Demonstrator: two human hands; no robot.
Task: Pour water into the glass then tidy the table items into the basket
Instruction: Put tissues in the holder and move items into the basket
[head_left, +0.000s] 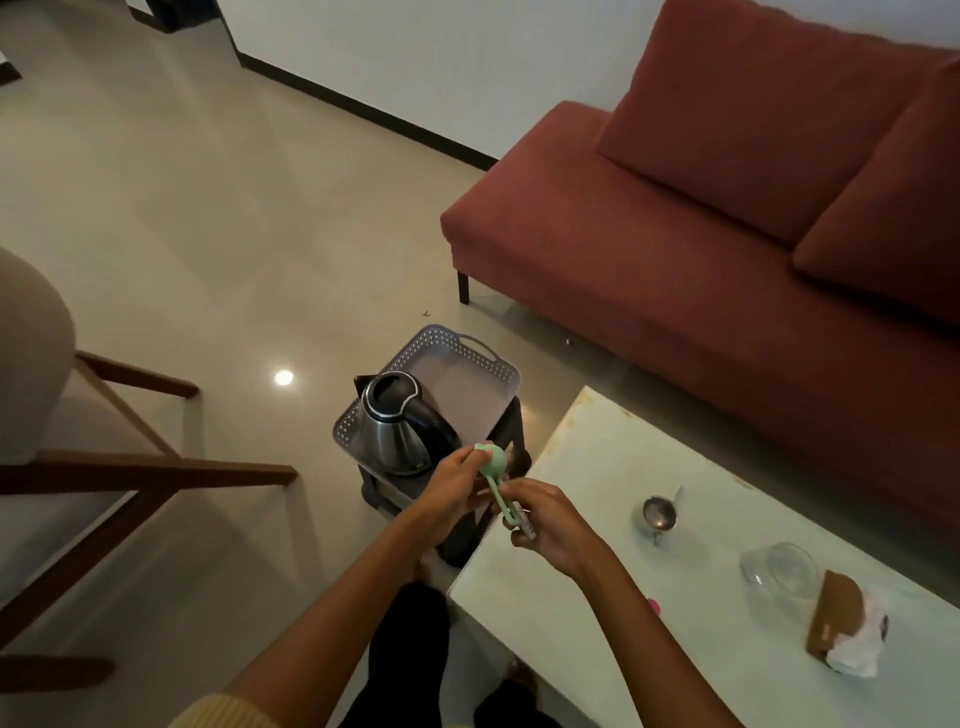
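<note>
A steel kettle (397, 428) with a black handle stands inside the grey perforated basket (483, 361), which rests on a dark stool beside the white table (587, 582). Both hands hold a pale green long-handled utensil (496, 478) over the basket's near edge. My left hand (457, 491) grips its round head. My right hand (550, 522) grips the handle end. On the table lie a small metal cup (658, 514), a clear glass (779, 571) on its side, and a brown holder with white tissue (844, 631).
A red sofa (727, 234) runs along the far side of the table. A wooden-framed chair (104, 467) stands on the left. Beige tiled floor lies between them. A small pink thing (653, 605) peeks out beside my right forearm.
</note>
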